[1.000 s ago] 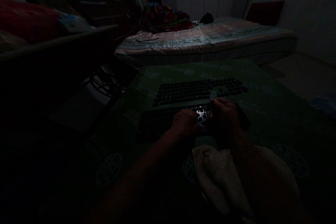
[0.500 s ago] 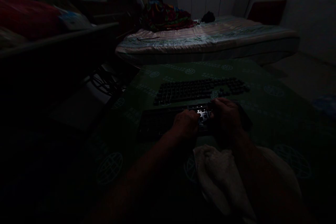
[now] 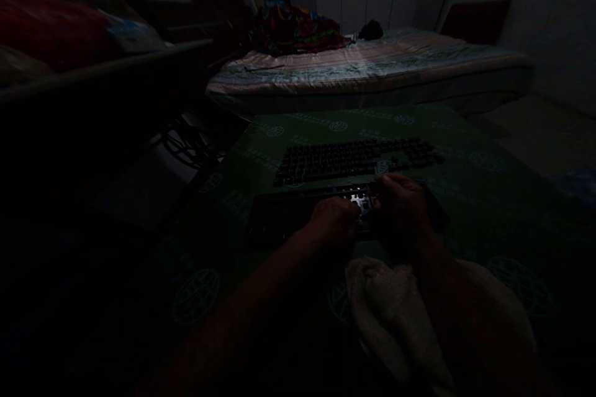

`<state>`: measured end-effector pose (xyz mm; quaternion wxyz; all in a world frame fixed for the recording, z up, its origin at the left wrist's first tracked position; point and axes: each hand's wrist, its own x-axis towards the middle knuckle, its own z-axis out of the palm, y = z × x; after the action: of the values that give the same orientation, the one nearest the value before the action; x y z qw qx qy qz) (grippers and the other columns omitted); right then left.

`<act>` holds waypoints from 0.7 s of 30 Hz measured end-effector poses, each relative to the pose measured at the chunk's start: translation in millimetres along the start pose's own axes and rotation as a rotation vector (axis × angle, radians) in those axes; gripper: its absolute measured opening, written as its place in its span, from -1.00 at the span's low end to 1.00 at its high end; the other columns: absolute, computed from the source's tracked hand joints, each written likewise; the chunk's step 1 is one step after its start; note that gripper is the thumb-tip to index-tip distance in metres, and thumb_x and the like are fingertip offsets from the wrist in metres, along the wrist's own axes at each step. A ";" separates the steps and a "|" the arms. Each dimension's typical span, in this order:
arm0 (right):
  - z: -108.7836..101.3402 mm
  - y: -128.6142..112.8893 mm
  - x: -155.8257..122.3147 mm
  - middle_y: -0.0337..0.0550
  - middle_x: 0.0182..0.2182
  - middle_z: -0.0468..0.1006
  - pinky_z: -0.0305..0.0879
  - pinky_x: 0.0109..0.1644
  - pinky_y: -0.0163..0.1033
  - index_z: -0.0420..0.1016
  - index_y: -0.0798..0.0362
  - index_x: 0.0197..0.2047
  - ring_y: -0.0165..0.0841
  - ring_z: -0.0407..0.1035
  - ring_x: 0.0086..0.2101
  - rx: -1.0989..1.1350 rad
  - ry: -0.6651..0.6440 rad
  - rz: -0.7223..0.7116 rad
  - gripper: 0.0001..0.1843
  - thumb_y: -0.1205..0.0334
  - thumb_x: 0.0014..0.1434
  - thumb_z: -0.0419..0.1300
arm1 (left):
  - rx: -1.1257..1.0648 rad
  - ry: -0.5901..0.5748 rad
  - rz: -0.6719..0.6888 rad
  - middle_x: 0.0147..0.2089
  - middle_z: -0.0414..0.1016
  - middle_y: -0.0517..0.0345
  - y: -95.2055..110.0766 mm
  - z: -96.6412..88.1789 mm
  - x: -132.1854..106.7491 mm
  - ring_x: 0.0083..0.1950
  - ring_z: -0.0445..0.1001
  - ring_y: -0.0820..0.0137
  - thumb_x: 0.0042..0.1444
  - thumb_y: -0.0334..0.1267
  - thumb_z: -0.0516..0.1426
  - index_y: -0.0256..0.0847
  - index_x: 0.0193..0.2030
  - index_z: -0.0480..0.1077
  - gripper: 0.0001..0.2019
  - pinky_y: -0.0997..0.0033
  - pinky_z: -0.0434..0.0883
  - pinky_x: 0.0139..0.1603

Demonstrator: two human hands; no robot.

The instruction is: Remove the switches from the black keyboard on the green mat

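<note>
In dim light a dark keyboard base (image 3: 279, 211) lies on a green sheet, with a bright patch showing between my hands. My left hand (image 3: 334, 218) rests over the middle of the base, fingers curled together; what they grip, if anything, is hidden. On its right part, my right hand (image 3: 403, 198) has thumb and fingers pinched near the upper edge, and I cannot make out what is in them. Behind the base, loose keycaps (image 3: 330, 160) lie laid out in keyboard order. A pale crumpled cloth (image 3: 386, 310) lies below my right hand, partly behind the forearm.
The green sheet (image 3: 223, 248) with globe prints covers the work surface. Beyond it stands a bed (image 3: 372, 74) with a red patterned blanket (image 3: 298, 31). A dark shelf (image 3: 139, 65) bearing a red bundle stands at the left.
My left hand has shifted slightly to the right across the bright patch. My right hand stays nearly in place, still pinched.
</note>
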<state>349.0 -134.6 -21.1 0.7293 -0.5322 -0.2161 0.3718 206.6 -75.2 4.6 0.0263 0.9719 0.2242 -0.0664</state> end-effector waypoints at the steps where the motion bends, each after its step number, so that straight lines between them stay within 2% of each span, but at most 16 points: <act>1: 0.1 -0.2 -0.1 -0.29 -0.68 0.47 0.14 -0.70 -0.38 0.44 0.09 -0.44 -0.48 0.24 -0.75 -0.001 0.006 0.005 -0.76 0.11 -0.17 0.28 | -0.008 0.014 -0.018 -0.21 0.51 0.00 1.0 1.3 0.2 -0.17 0.48 0.23 -0.03 -0.28 0.02 -0.21 -0.24 0.43 -0.77 0.34 0.40 -0.23; 4: 1.3 -2.0 -1.4 -0.29 -0.67 0.47 0.14 -0.69 -0.40 0.44 0.10 -0.46 -0.49 0.24 -0.74 -0.017 0.022 0.010 -0.77 0.13 -0.18 0.29 | -0.021 0.047 -0.055 -0.19 0.50 -0.02 4.6 5.1 0.1 -0.17 0.47 0.23 -0.02 -0.29 0.00 -0.23 -0.22 0.42 -0.75 0.32 0.41 -0.22; 14: 2.5 -6.0 -5.0 -0.30 -0.71 0.43 0.12 -0.68 -0.40 0.44 0.10 -0.47 -0.49 0.23 -0.73 -0.068 0.009 -0.015 -0.80 0.14 -0.14 0.26 | -0.071 0.068 -0.012 -0.15 0.48 0.02 15.4 5.9 0.7 -0.15 0.45 0.25 0.04 -0.26 0.02 -0.17 -0.10 0.38 -0.72 0.30 0.41 -0.19; 18: 2.2 -5.9 -4.3 -0.33 -0.76 0.38 0.09 -0.70 -0.40 0.43 0.10 -0.49 -0.49 0.20 -0.76 -0.051 -0.006 -0.003 -0.80 0.14 -0.12 0.25 | -0.023 0.028 -0.054 -0.18 0.49 -0.03 22.6 0.1 -0.4 -0.16 0.46 0.20 0.01 -0.31 0.03 -0.21 -0.16 0.40 -0.75 0.27 0.41 -0.24; 21: 0.4 -1.9 -1.5 -0.29 -0.71 0.44 0.11 -0.69 -0.39 0.43 0.10 -0.46 -0.47 0.23 -0.74 -0.003 -0.026 -0.005 -0.79 0.13 -0.12 0.26 | -0.018 0.009 -0.085 -0.21 0.49 -0.03 23.3 -2.2 -3.7 -0.18 0.46 0.18 0.00 -0.32 0.03 -0.21 -0.21 0.41 -0.78 0.27 0.41 -0.26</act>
<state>348.3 -135.8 -19.0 0.7266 -0.5278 -0.2275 0.3765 213.9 -97.5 7.8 0.0309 0.9615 0.2661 -0.0609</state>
